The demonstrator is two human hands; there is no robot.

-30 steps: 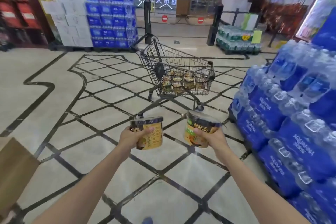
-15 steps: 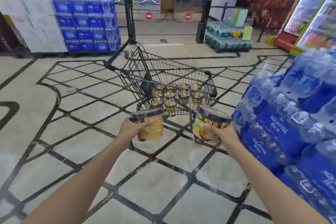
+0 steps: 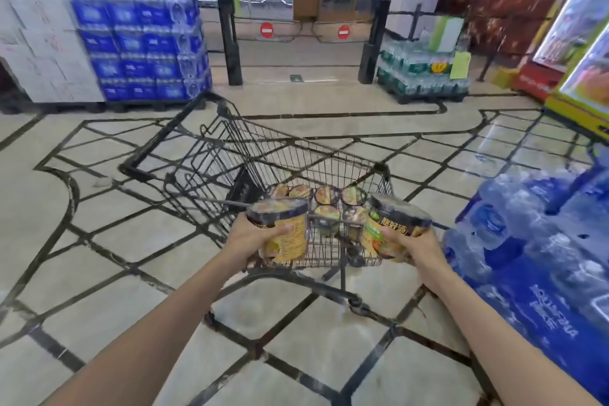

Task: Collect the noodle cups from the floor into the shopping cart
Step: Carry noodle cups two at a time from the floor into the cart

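Observation:
A black wire shopping cart (image 3: 296, 155) stands on the tiled floor straight ahead, its handle to the left. Several noodle cups (image 3: 326, 196) lie in its basket. My left hand (image 3: 252, 239) grips a yellow and black noodle cup (image 3: 283, 227) in front of the cart's near wall. My right hand (image 3: 417, 247) holds a second noodle cup (image 3: 392, 224) with a dark rim and orange-green side, tilted, at the cart's near right corner. Both cups are level with the top of the basket.
Blue shrink-wrapped packs of water bottles (image 3: 543, 257) are stacked close on my right. Another blue pallet stack (image 3: 138, 33) stands at the far left, a green bottle pallet (image 3: 421, 72) at the far right. Black gate posts (image 3: 229, 39) with no-entry signs lie beyond.
The cart has come much closer and now fills the middle of the view. Both hands, each with its cup, now reach the cart's near wall.

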